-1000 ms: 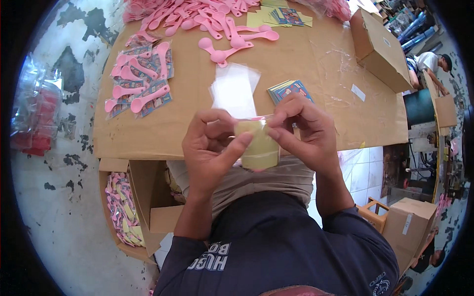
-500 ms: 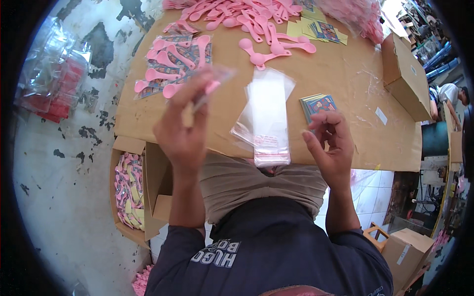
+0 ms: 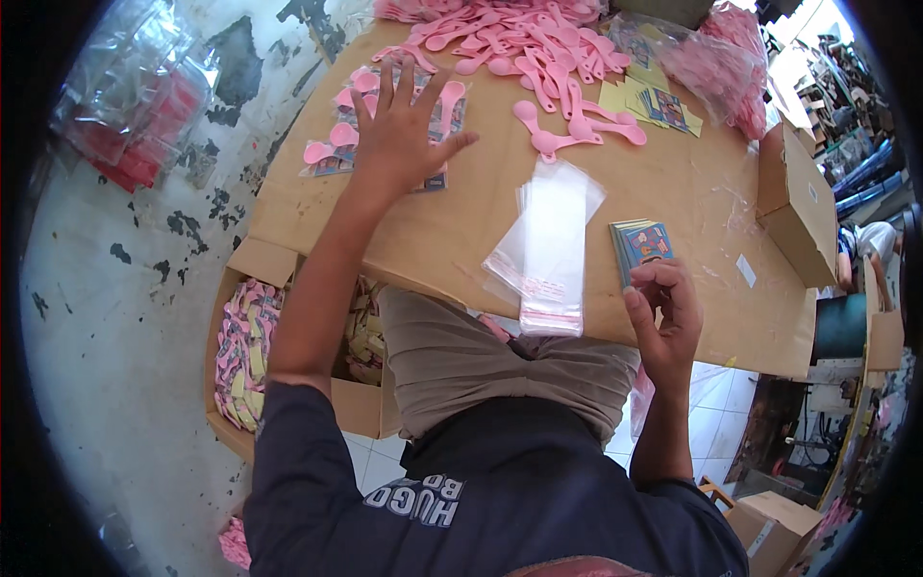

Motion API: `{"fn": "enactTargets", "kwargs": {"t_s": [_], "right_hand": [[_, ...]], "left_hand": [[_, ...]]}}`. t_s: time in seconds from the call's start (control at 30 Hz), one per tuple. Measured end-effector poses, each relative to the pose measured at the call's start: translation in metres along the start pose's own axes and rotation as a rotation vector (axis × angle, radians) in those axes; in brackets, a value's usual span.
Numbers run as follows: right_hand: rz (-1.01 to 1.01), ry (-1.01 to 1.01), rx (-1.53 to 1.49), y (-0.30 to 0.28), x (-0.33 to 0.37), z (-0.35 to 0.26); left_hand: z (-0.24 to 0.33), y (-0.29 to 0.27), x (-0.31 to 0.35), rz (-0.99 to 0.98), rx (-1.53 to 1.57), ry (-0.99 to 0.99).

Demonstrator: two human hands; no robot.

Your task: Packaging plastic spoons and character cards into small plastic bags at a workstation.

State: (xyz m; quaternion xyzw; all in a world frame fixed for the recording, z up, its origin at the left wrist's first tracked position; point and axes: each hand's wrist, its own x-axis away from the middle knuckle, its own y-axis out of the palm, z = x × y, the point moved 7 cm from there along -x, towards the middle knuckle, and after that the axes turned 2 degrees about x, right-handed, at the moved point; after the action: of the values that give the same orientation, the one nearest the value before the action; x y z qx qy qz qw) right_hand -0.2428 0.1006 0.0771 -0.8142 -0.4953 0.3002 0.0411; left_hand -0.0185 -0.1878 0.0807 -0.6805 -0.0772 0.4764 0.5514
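My left hand [image 3: 399, 139] is spread flat over a group of clear-bagged pink measuring spoons [image 3: 450, 104] with blue cards, at the table's far left; its palm hides part of them. My right hand [image 3: 668, 317] is half curled at the near edge of a stack of blue picture cards [image 3: 642, 240]. Its thumb and fingertips are apart, and nothing shows between them. Between the hands lies a fanned pile of clear plastic bags [image 3: 555, 245], reaching the table's front edge. Several loose pink spoons [image 3: 538, 142] lie just beyond the bags.
Behind is a large heap of pink spoons [image 3: 524, 38], with yellow-backed cards [image 3: 663, 108] to its right. An upright cardboard box [image 3: 796, 202] stands on the right side of the brown table [image 3: 711, 317]. Below left, an open carton [image 3: 252, 260] holds packed spoons. Plastic packs [image 3: 135, 125] lie farther left.
My left hand has moved away and to the left with a bagged pink spoon and now lies spread over the bagged ones. My right hand stays by the cards. The view has shifted slightly.
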Motion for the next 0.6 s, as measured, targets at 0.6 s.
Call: {"fn": "enactTargets", "kwargs": {"t_s": [0.6], "right_hand": [[-0.062,0.026,0.017,0.007,0.008,0.003]], "left_hand": [[-0.054,0.041,-0.011,-0.279,-0.127,-0.055]]}}
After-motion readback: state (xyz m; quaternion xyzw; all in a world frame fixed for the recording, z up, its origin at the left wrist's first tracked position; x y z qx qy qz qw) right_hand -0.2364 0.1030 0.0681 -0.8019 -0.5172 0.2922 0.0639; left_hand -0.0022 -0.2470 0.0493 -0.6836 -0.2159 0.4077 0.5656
